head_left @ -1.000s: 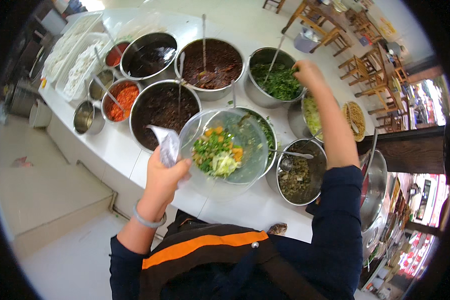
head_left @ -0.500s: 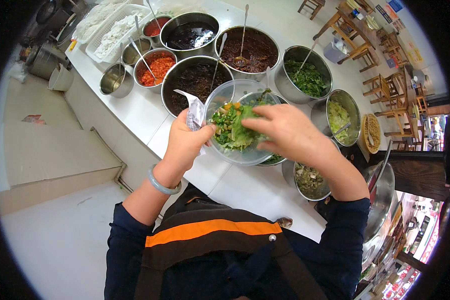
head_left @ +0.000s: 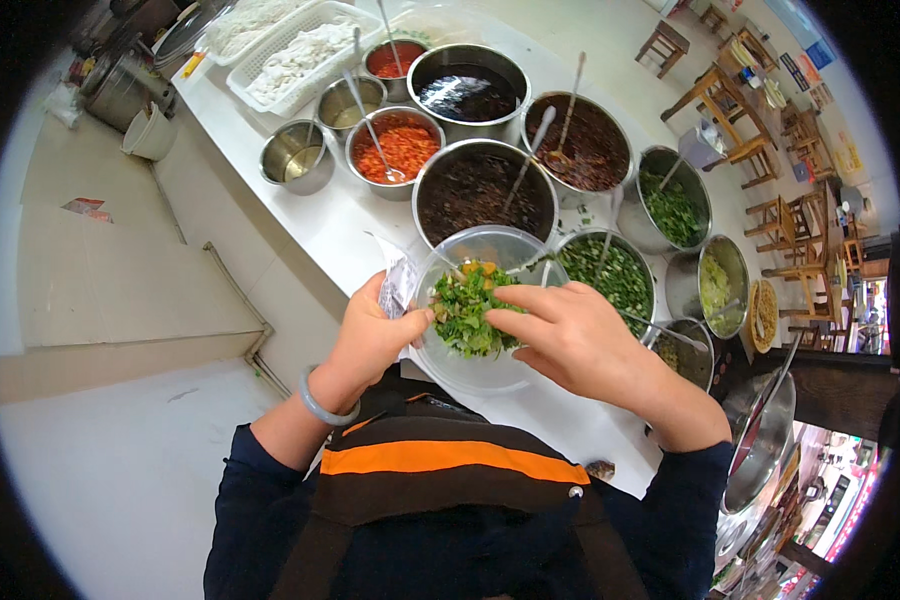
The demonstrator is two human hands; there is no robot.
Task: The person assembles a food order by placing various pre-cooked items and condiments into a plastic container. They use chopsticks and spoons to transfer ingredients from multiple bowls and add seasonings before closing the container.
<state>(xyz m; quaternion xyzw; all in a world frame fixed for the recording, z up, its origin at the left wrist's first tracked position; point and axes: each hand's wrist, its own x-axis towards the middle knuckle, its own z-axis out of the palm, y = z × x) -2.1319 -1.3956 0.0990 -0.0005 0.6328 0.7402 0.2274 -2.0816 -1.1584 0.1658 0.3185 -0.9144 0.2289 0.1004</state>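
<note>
My left hand (head_left: 368, 335) grips a clear plastic bowl (head_left: 475, 378) by its left rim, thumb on the inside. A crumpled printed paper slip (head_left: 398, 278) is pinched between that hand and the bowl. Inside lie chopped leafy greens (head_left: 462, 318), with some orange-yellow bits at their far edge. Over the bowl's right side reaches my right hand (head_left: 588, 345). Its fingers are apart and slightly bent, with the tips at the greens; I see nothing held in them. Just beyond the bowl are a steel pot of dark sauce (head_left: 470, 205) and a pot of chopped green herbs (head_left: 610, 275).
On the white counter (head_left: 305, 235) stand several steel pots, including chopped red chili (head_left: 398, 150), black liquid (head_left: 465, 95) and shredded lettuce (head_left: 715, 290). Long spoons stick up from some. A white basket (head_left: 295, 70) sits at the far left, a round yellow tray (head_left: 763, 315) at the right.
The light green lettuce in my right fingers no longer shows there. Chopped greens now cover the bowl's contents. The view has shifted, so the pots appear farther right and lower.
</note>
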